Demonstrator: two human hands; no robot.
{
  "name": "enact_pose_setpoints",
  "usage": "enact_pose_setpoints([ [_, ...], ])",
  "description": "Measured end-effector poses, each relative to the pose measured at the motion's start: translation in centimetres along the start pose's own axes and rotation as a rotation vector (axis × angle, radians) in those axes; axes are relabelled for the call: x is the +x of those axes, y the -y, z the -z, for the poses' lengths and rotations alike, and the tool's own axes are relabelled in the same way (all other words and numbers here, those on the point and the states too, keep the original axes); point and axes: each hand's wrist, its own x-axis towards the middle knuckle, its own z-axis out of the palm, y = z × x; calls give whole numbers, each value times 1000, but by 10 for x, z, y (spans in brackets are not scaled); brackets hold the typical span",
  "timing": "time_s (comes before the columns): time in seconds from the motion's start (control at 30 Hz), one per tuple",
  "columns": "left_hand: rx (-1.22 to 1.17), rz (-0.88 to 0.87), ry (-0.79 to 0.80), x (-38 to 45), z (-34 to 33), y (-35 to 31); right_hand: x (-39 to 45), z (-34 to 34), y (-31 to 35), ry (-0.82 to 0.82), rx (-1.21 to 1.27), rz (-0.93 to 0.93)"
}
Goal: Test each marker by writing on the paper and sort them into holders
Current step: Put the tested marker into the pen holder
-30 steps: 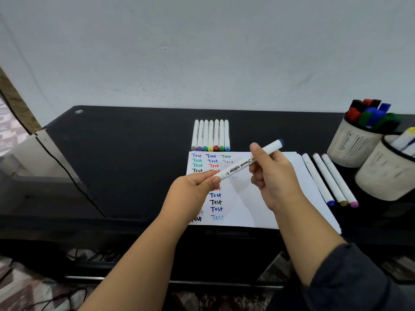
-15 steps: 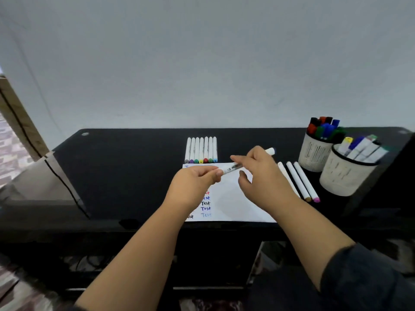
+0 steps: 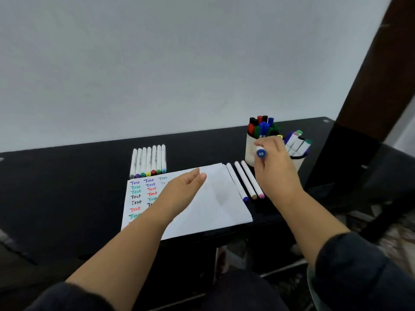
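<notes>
The right hand point(image 3: 275, 173) grips a white marker point(image 3: 261, 151) by its barrel, its blue cap end, marked 69, facing the camera; hand and marker sit in front of the two holders near the table's point(image 3: 67, 187) right back corner. The hand hides most of the front holder point(image 3: 299, 161) and part of the back holder point(image 3: 249, 149). The back holder is packed with dark-capped markers in black, red, blue and green; the front one has white-barrelled markers leaning to the right. The left hand point(image 3: 183, 187) hovers over the paper point(image 3: 215, 203) with fingers straight and relaxed, holding nothing, and its forearm covers part of the writing. The paper lies at the table's front edge, near the middle, its left part filled with columns of the word "Test" in several colours. Just behind the paper's left back corner lies a row of seven markers point(image 3: 148, 161), touching side by side, coloured ends toward the paper. Along the paper's right edge lie three markers point(image 3: 246, 180), close and parallel, between the paper and the holders. A pale wall point(image 3: 179, 63) rises behind the table, and a dark post point(image 3: 370, 86) stands at the right.
</notes>
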Motion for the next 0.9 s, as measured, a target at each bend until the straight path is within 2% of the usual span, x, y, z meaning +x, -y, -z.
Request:
enact_pose_setpoints([
  [0.07, 126, 7, 44, 18, -16, 0, 1, 6, -14, -10, 54, -95],
  [0.43, 753, -48, 84, 82, -74, 33, 11, 11, -65, 22, 72, -254],
  [0.63, 719, -55, 81, 84, -78, 44, 32, 2, -79, 127, -11, -387],
  [0.9, 697, -62, 84, 89, -77, 47, 53, -8, -84, 217, -170, -451],
])
